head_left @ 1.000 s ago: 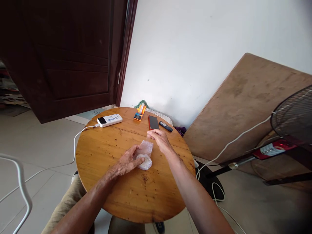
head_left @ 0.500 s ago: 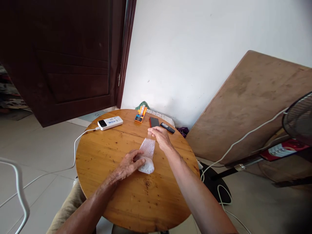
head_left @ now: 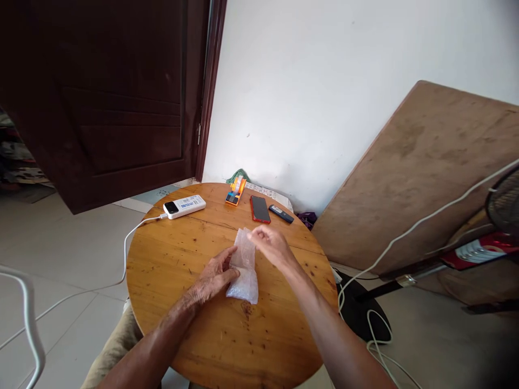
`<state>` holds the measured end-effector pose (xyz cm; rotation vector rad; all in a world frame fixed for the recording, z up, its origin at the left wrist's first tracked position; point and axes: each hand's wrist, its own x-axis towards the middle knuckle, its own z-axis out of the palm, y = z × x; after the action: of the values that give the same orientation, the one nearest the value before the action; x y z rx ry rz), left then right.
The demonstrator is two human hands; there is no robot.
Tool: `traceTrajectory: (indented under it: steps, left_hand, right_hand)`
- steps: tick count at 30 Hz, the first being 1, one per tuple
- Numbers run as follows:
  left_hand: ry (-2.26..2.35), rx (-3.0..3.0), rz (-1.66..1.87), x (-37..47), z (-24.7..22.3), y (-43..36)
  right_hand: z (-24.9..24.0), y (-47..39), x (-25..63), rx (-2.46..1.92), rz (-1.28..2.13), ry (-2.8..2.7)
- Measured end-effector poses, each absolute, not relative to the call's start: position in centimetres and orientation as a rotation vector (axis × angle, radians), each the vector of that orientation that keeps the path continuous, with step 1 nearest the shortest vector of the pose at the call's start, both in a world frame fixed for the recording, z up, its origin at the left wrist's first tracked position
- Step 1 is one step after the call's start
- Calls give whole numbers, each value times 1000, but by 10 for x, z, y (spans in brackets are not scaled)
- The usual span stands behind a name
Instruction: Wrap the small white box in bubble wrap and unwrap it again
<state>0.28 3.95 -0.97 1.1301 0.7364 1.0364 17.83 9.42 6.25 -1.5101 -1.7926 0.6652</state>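
Observation:
A folded piece of bubble wrap lies on the round wooden table, its narrower end pointing away from me. My left hand holds it along the left edge, thumb on top and fingers beside the far part. What is inside the wrap, if anything, cannot be made out. At the wrap's far right corner, my right hand is closed with its fingertips pinched. The strip of clear tape seen at these fingertips a moment earlier barely shows now.
An orange tape dispenser stands at the far edge. A red-edged phone and a dark handheld device lie right of it. A white power bank with a cable sits at left. A fan stands right.
My right hand has come down and nearer, from above the wrap's far end to its corner. The wrap has slid slightly towards me. The red-edged phone is now fully uncovered.

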Motion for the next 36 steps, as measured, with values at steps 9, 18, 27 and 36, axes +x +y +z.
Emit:
traceTrajectory:
  steps: [9,18,27,36]
  left_hand:
    - [753,1028,1105,-2,-11,42]
    - [1263,1508,1248,-4,-14,43]
    - [1517,1597,1111,-8,-7,41]
    - [1912,1567,947,-25,4,46]
  right_hand:
    - [38,72,184,-1776,361,-1960]
    - [11,55,227,-2007,260,-1760]
    - [38,31,205,-1472,565,-1826]
    - [34,26,207,-1461,822,-1834]
